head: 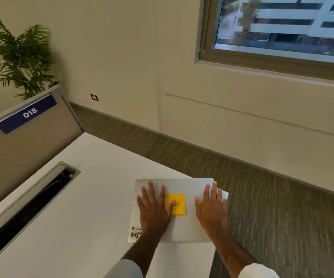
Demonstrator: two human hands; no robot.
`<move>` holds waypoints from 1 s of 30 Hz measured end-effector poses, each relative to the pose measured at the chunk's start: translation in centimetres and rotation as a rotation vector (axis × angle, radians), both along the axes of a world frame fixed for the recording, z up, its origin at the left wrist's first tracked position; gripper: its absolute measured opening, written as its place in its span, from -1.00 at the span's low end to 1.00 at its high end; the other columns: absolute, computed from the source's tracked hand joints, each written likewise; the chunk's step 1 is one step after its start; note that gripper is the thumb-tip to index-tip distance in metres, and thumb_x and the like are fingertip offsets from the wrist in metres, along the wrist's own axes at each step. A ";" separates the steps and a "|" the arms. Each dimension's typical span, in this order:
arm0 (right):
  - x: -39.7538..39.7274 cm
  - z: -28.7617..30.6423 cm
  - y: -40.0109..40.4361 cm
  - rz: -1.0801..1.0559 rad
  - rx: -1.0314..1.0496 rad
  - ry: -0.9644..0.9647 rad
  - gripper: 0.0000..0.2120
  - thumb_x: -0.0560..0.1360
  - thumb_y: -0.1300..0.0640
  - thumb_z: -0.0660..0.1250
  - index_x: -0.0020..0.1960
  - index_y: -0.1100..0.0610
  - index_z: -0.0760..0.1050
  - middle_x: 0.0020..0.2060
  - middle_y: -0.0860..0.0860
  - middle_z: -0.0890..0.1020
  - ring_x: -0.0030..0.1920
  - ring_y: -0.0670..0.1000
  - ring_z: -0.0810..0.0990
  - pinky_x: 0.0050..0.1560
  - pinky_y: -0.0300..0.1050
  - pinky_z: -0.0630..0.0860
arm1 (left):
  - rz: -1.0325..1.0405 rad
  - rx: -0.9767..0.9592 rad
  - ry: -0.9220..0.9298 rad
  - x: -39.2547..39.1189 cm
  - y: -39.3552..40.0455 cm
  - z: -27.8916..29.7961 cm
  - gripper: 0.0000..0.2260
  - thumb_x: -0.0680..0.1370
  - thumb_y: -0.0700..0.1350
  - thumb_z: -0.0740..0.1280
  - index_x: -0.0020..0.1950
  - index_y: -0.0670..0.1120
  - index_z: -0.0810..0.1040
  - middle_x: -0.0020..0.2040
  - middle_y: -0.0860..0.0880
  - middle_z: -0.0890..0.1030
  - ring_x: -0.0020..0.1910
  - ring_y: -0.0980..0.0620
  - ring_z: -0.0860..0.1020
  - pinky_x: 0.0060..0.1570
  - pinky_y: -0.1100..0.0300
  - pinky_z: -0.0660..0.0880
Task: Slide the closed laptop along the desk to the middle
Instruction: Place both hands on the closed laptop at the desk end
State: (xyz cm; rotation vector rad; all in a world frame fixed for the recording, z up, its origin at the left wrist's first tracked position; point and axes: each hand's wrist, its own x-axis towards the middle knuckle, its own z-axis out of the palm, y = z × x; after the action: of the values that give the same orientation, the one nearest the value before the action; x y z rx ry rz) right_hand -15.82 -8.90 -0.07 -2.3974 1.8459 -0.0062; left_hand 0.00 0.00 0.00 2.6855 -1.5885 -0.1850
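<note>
1. Nearest the camera, two bare forearms in pale sleeves are seen reaching forward over the broad white flat desk top (93, 197), the largest surface in view.
2. Left of the laptop, a long grey cable trough (31, 201) is recessed into the desk, with a beige partition panel (31, 149) marked 018 behind it.
3. The thin silver closed laptop (182, 187) is found at the desk's right end. Its right edge is seen at or just past the desk edge, above the striped carpet (272, 197). The middle of the desk is judged to lie to the laptop's left.
4. The left hand (154, 209) is laid flat on the lid, fingers spread apart, nothing clamped.
5. The right hand (212, 209) is laid flat on the lid's right part, fingers extended and close together, nothing gripped.
6. A small yellow square sticker (177, 203) at the laptop's centre is partly covered by the left thumb.
7. Risk, as judged: with only downward palm pressure, the hands could slip across the smooth lid. Uneven pushing could turn the laptop, and its right edge could be carried off the desk. An overlong slide could bring it to the trough.
</note>
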 end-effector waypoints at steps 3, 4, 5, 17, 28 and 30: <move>-0.9 -0.4 0.1 -0.058 0.031 -0.014 -0.31 0.60 -0.28 -0.10 0.58 0.13 0.09 0.58 0.19 0.14 0.50 0.24 0.27 0.39 0.19 0.41 | 0.077 0.083 0.000 1.1 0.2 -0.4 -0.28 0.57 0.39 -0.26 0.68 0.10 -0.05 0.66 -0.29 -0.10 0.58 -0.40 0.13 0.49 -0.29 0.22; -1.4 -0.9 0.1 -0.075 0.005 -0.044 -0.31 0.60 -0.29 -0.07 0.58 0.11 0.09 0.57 0.20 0.16 0.48 0.23 0.31 0.36 0.18 0.44 | 0.104 0.046 0.001 1.5 0.3 -0.9 -0.29 0.58 0.39 -0.26 0.68 0.11 -0.08 0.66 -0.31 -0.12 0.58 -0.39 0.13 0.48 -0.27 0.23; -1.6 -1.0 0.3 -0.087 -0.003 -0.037 -0.30 0.59 -0.31 -0.10 0.58 0.09 0.08 0.56 0.19 0.19 0.45 0.22 0.35 0.34 0.15 0.46 | 0.119 0.047 -0.010 1.6 0.3 -0.8 -0.31 0.60 0.40 -0.22 0.67 0.12 -0.09 0.65 -0.32 -0.12 0.57 -0.38 0.14 0.47 -0.26 0.25; -1.2 -0.9 0.4 -0.109 0.074 0.030 -0.32 0.60 -0.30 -0.11 0.59 0.06 -0.02 0.45 0.10 0.33 0.32 0.11 0.46 0.16 0.02 0.58 | 0.182 0.139 -0.054 3.2 0.7 -0.3 -0.27 0.57 0.47 -0.13 0.66 0.14 -0.11 0.50 -0.25 0.26 0.36 -0.17 0.40 0.23 -0.03 0.50; -0.2 -1.2 0.6 -0.170 0.047 -0.003 -0.32 0.59 -0.29 -0.09 0.58 0.07 0.02 0.40 0.10 0.37 0.29 0.08 0.47 0.11 0.01 0.59 | 0.266 0.110 0.010 3.4 -0.1 -0.3 -0.25 0.54 0.50 -0.10 0.63 0.13 0.03 0.33 -0.16 0.36 0.23 -0.08 0.42 0.10 0.02 0.47; -0.2 -1.4 0.4 -0.186 0.039 -0.048 -0.30 0.58 -0.32 -0.08 0.58 0.07 0.04 0.37 0.10 0.39 0.27 0.07 0.47 0.10 0.01 0.59 | 0.277 0.087 0.034 3.5 -0.2 -0.4 -0.25 0.53 0.51 -0.10 0.62 0.13 0.06 0.31 -0.16 0.37 0.23 -0.09 0.42 0.11 0.00 0.47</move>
State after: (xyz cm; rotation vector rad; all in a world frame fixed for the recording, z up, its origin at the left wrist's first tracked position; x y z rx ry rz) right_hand -16.01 -8.52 -1.45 -2.1725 2.0189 -0.0429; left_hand 3.47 -0.19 -0.45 2.9119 -1.2080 -0.2985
